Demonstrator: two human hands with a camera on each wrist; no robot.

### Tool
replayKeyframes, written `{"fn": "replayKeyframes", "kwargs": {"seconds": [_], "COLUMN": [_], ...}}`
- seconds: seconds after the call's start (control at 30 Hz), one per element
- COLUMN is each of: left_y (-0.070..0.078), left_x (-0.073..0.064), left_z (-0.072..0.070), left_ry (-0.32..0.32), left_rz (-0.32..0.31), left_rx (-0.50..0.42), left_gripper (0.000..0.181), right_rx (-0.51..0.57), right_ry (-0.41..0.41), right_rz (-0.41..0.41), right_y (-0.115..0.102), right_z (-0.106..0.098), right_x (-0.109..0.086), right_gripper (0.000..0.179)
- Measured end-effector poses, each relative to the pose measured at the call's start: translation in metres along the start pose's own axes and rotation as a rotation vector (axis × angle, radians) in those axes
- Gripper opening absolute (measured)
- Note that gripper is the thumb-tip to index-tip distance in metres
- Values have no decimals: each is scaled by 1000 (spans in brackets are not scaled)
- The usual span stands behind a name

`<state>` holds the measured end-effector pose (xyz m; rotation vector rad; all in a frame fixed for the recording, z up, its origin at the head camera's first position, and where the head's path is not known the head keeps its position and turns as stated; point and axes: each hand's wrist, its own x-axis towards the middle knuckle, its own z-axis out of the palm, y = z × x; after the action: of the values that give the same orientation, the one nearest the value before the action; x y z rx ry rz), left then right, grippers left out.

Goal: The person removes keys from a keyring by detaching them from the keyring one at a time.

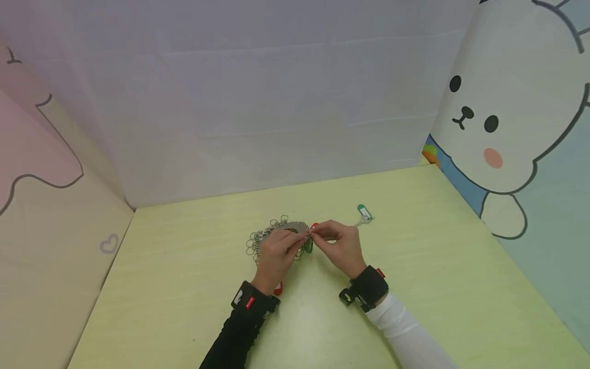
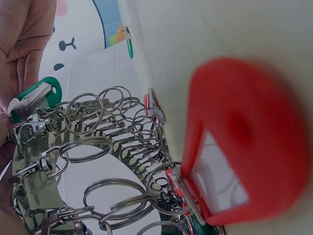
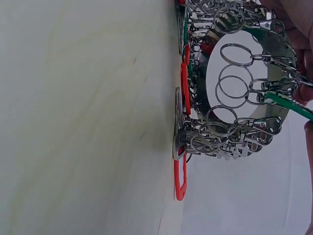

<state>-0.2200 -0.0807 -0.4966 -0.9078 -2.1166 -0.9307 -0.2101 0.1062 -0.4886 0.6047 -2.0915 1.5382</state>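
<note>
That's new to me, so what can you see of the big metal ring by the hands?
The metal ring is a flat, greyish, shiny-looking band, open in the middle. Small silvery clips line its edge, with wire loops on many. It is tilted up from the yellow table; what supports it is partly hidden. The left hand overlaps it in the head view, and meets the right hand at its edge, beside a green tag.
</note>
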Motion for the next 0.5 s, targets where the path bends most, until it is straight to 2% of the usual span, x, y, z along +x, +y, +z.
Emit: {"fn": "replayKeyframes", "kwargs": {"seconds": [0.13, 0.3, 0.5], "left_y": [1, 2, 3], "left_x": [0, 0, 0], "left_z": [1, 4, 5], "left_ry": [17, 32, 35], "left_rz": [-11, -41, -56], "left_rx": [-19, -43, -49], "left_gripper": [12, 11, 10], "right_rx": [-24, -32, -3], "right_ry": [12, 13, 9], "right_rz": [-38, -87, -71], "right_y": [-3, 5, -13], "right_z": [-1, -2, -4], "right_x": [1, 1, 3], "right_gripper": [16, 18, 16]}}
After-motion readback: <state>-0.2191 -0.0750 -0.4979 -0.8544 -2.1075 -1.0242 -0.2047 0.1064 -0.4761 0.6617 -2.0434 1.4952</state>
